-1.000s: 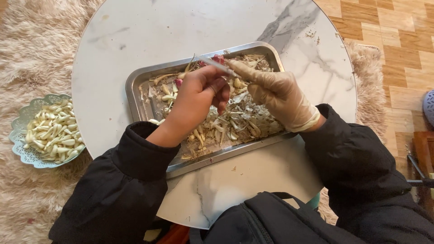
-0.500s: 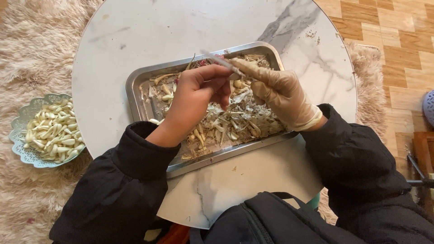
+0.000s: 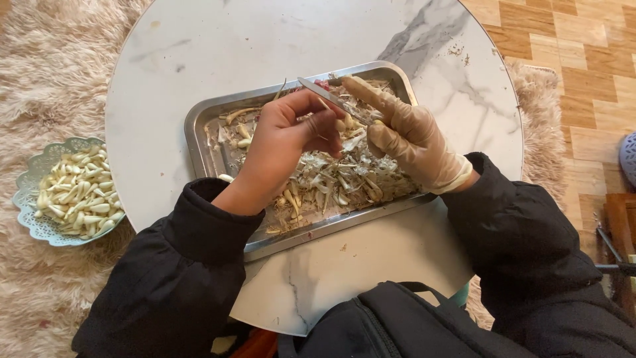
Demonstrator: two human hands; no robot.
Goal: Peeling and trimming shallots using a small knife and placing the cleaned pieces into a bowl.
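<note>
Our bare left hand [image 3: 286,136] pinches a garlic clove [image 3: 342,124] against the thin silver knife blade [image 3: 328,98] gripped in our gloved right hand [image 3: 405,136] (both above the rectangular steel tray [image 3: 205,119], catching peelings).

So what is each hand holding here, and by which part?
The right hand, gloved, holds a small knife by its handle, blade pointing left. The bare left hand pinches something small against the blade; what it is cannot be told.
</note>
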